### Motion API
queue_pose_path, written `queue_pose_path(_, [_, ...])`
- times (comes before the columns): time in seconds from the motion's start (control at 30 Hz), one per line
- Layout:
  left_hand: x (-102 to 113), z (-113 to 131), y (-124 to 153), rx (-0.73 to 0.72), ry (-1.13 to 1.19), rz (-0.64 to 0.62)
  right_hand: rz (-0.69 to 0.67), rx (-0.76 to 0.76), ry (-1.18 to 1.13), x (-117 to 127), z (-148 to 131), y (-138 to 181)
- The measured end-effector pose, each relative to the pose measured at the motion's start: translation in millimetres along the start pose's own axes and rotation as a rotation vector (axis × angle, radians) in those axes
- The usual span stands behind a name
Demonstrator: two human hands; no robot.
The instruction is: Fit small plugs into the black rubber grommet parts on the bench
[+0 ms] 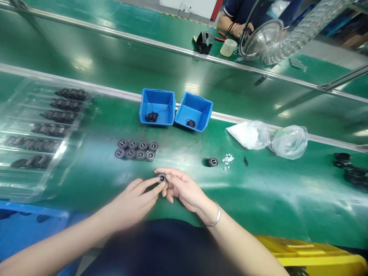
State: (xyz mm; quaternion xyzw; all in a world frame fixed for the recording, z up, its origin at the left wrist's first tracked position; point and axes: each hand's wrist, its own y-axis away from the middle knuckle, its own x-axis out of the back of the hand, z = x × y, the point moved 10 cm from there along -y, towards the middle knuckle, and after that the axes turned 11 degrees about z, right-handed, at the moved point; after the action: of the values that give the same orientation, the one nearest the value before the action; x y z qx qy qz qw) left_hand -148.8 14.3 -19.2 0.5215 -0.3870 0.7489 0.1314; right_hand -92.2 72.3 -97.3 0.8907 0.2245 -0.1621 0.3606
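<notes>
Both my hands meet over the green table at a small black round part (161,178). My right hand (181,189) grips it with thumb and fingers, and a bangle sits on that wrist. My left hand (135,201) touches the same part with its fingertips pinched against it. Just beyond lie two rows of several identical black round parts (137,150). One more black round part (212,162) lies on its side to the right, next to a little heap of small white pieces (227,160).
Two blue bins (157,106) (194,111) holding black wires stand further back. A clear tray (40,130) of black parts lies at left, two plastic bags (268,140) at right, black parts (352,168) at far right. Another person's hands (238,27) work across the conveyor.
</notes>
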Motion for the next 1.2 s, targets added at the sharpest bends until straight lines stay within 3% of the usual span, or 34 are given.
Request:
queue_pose_path(0.13, [-3.0,1.5,-1.9,-0.004,0.008,-0.026,-0.073,-0.049,0.019,-7.0,-0.3,-3.0])
queue_pose_path(0.6, [-2.7,-2.3,3.1,-0.002,0.052,-0.038,-0.059,-0.011,0.059,-6.4,-1.7,-6.9])
queue_pose_path(0.77, [7.1,-3.4,4.3,-0.025,0.049,0.018,-0.038,-0.016,0.084,-5.1,0.7,-8.2])
queue_pose_path(0.97, [-6.3,1.9,7.4,-0.006,0.022,-0.06,-0.089,-0.027,0.007,-8.1,-3.6,-5.2])
queue_pose_path(1.2, [-9.7,4.0,7.8,-0.016,-0.027,-0.119,-0.05,-0.016,0.001,-3.8,-1.9,-7.2])
